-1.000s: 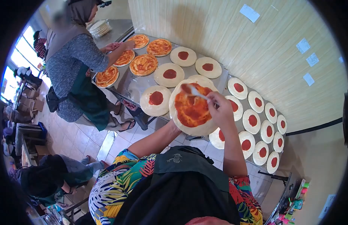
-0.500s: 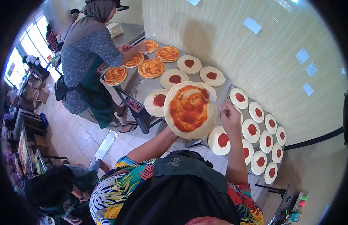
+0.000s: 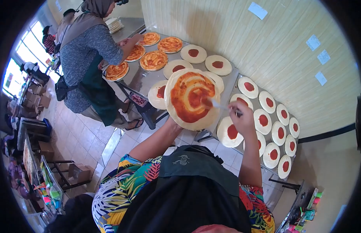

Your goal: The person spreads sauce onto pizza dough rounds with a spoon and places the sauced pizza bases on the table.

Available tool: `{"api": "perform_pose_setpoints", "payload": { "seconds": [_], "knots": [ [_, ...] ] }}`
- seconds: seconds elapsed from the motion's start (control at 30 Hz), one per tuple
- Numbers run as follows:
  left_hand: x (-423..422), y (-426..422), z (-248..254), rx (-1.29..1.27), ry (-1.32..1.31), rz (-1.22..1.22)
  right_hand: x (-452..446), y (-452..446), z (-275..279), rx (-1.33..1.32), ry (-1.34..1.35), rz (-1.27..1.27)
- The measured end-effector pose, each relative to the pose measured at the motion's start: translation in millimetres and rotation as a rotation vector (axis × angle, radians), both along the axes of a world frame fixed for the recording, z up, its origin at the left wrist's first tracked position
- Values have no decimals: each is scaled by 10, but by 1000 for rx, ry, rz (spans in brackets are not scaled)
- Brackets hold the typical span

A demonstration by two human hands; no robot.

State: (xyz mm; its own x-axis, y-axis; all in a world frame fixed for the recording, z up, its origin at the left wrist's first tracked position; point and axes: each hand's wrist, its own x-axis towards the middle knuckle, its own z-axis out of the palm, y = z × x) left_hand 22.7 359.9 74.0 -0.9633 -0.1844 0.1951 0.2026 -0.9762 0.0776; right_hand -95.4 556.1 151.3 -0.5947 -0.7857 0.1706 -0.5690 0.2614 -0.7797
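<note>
A round pizza base rests raised on my left hand, which supports it from below. The dough hides most of those fingers. Red sauce covers much of its middle in swirls, leaving a pale rim. My right hand is closed around a pale-handled spoon, whose head touches the sauce on the right side of the base. Below that hand lies another dough round with a red blob of sauce in its middle.
A metal table carries sauced bases and dough rounds with sauce blobs. On the right, a tray holds several more rounds. A co-worker stands at the far left, hands over a sauced base. A wall bounds the right.
The spoon has moved from the base's upper right edge down and inward across the sauce. The sauce swirls have changed shape. My view has shifted slightly.
</note>
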Motion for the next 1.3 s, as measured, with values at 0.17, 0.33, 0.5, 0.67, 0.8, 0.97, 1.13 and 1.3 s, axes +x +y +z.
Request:
{"api": "perform_pose_setpoints", "payload": {
  "seconds": [0.17,0.33,0.5,0.67,0.8,0.97,1.13,1.3],
  "knots": [
    [9,39,50,-55,-88,61,162,-322,-116,-140,-158,-30],
    [0,-52,-106,36,59,40,-5,-22,-122,-132,-64,62],
    [18,18,31,6,-14,48,51,-306,-44,-80,-73,-89],
    [43,-20,70,-40,3,57,59,-79,93,-92,-42,147],
    [9,-17,4,-56,28,49,-142,-103,112,-23,121,-90],
    [14,48,159,-28,35,19,116,-310,132,-125,-64,45],
    [-15,-42,11,-34,51,94,-151,-32,10,-86,33,58],
    [7,2,55,34,45,57,169,-517,58,-68,-55,100]
  ]
}}
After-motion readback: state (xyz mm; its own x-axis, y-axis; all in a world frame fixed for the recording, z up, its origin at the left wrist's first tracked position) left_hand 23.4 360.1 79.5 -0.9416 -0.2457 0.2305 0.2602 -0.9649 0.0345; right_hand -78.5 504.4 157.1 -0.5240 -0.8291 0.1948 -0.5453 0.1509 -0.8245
